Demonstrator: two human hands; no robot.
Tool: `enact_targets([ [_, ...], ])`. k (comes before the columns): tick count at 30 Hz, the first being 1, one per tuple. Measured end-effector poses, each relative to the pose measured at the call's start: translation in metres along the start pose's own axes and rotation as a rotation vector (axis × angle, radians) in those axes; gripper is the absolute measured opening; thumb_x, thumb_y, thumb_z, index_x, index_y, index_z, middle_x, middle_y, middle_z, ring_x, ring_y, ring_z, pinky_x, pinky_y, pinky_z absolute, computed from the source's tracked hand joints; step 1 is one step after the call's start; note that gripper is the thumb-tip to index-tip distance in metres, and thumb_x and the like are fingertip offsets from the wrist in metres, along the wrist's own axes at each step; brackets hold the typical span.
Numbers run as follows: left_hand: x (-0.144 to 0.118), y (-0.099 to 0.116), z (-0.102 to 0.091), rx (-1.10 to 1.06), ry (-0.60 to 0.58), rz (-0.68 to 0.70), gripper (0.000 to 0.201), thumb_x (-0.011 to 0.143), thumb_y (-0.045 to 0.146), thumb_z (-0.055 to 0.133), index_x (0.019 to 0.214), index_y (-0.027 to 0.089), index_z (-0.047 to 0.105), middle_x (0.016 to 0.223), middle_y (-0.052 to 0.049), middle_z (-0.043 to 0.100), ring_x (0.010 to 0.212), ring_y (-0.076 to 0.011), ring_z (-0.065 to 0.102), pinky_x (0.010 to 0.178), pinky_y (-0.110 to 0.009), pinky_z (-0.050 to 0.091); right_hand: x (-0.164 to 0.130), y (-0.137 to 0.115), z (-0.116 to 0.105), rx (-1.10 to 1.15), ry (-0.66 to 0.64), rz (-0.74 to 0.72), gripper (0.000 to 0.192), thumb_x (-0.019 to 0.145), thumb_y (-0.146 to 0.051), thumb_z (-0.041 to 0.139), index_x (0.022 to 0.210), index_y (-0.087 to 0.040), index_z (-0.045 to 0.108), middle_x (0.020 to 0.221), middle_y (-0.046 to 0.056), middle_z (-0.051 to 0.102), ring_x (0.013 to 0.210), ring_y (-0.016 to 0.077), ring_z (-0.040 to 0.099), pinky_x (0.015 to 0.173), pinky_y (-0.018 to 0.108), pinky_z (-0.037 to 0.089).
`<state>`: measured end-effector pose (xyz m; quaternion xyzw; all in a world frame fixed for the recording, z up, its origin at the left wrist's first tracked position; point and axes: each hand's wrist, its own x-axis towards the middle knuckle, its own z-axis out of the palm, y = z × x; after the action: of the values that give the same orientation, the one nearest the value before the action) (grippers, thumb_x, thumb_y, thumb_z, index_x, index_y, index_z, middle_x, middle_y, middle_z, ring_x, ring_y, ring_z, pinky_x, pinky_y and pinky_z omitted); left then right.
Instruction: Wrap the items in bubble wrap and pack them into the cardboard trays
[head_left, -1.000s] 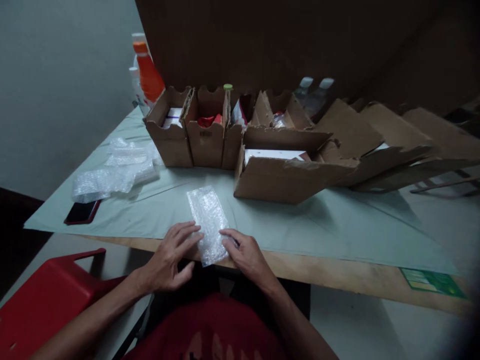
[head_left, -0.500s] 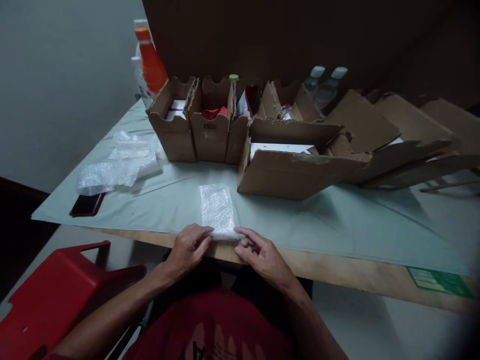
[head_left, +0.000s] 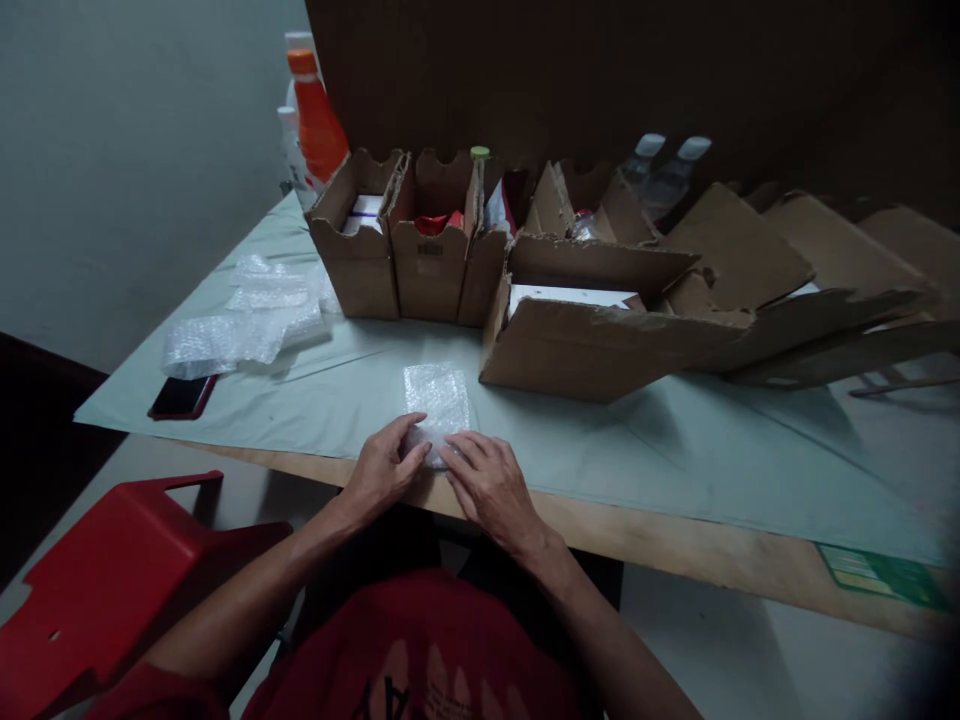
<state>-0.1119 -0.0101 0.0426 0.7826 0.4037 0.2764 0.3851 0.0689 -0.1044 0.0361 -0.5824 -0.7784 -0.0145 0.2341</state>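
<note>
Left hand (head_left: pixel 382 468) and right hand (head_left: pixel 487 482) – fingers loosely spread – press flat on the bubble-wrap packet (head_left: pixel 437 398).

The bubble wrap (head_left: pixel 437 398) is clear, shiny, bumpy plastic. The boxes (head_left: pixel 592 345) are matt brown cardboard with rough torn edges. A smooth pale sheet (head_left: pixel 675 440) covers the tabletop, whose near edge (head_left: pixel 675 555) shows bare wood. The stool (head_left: pixel 112 580) is glossy red plastic.

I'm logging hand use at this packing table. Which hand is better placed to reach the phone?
Probably the left hand: the phone lies far on that side, while the right hand sits beyond the bubble wrap.
</note>
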Motion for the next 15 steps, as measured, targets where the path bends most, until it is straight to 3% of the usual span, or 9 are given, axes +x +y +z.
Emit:
enact_targets([
  [4, -0.010, -0.008, -0.004, 0.106, 0.124, 0.230, 0.039, 0.090, 0.029, 0.063, 0.127, 0.016, 0.062, 0.121, -0.013, 0.063, 0.109, -0.0231, 0.062, 0.093, -0.035, 0.052, 0.002, 0.003, 0.003, -0.005, 0.019, -0.012, 0.027, 0.095, -0.010, 0.057, 0.120, -0.019, 0.065, 0.123, 0.010, 0.070, 0.116, 0.0268, 0.058, 0.095, 0.043, 0.045],
  [7, -0.011, -0.016, -0.006, 0.187, 0.062, 0.322, 0.044, 0.089, 0.028, 0.066, 0.131, 0.018, 0.060, 0.122, -0.014, 0.065, 0.112, -0.0264, 0.062, 0.098, -0.042, 0.051, 0.004, 0.003, 0.003, -0.016, 0.006, -0.010, 0.026, 0.096, -0.013, 0.057, 0.120, -0.019, 0.064, 0.125, 0.011, 0.068, 0.116, 0.0272, 0.057, 0.095, 0.043, 0.043],
  [11, -0.004, -0.020, -0.003, 0.170, 0.046, 0.264, 0.038, 0.093, 0.024, 0.057, 0.130, 0.017, 0.060, 0.110, -0.011, 0.070, 0.098, -0.0235, 0.065, 0.090, -0.040, 0.054, 0.008, 0.003, 0.001, -0.033, -0.038, 0.007, 0.028, 0.093, -0.011, 0.058, 0.119, -0.019, 0.065, 0.125, 0.012, 0.068, 0.112, 0.0278, 0.058, 0.092, 0.042, 0.042],
  [15, -0.002, -0.014, -0.005, 0.062, 0.060, 0.262, 0.037, 0.093, 0.028, 0.059, 0.129, 0.018, 0.061, 0.123, -0.013, 0.065, 0.113, -0.0237, 0.063, 0.095, -0.039, 0.055, 0.015, 0.004, -0.014, 0.101, -0.127, 0.059, 0.025, 0.093, -0.008, 0.057, 0.112, -0.019, 0.069, 0.107, 0.009, 0.074, 0.098, 0.0247, 0.062, 0.088, 0.040, 0.041],
])
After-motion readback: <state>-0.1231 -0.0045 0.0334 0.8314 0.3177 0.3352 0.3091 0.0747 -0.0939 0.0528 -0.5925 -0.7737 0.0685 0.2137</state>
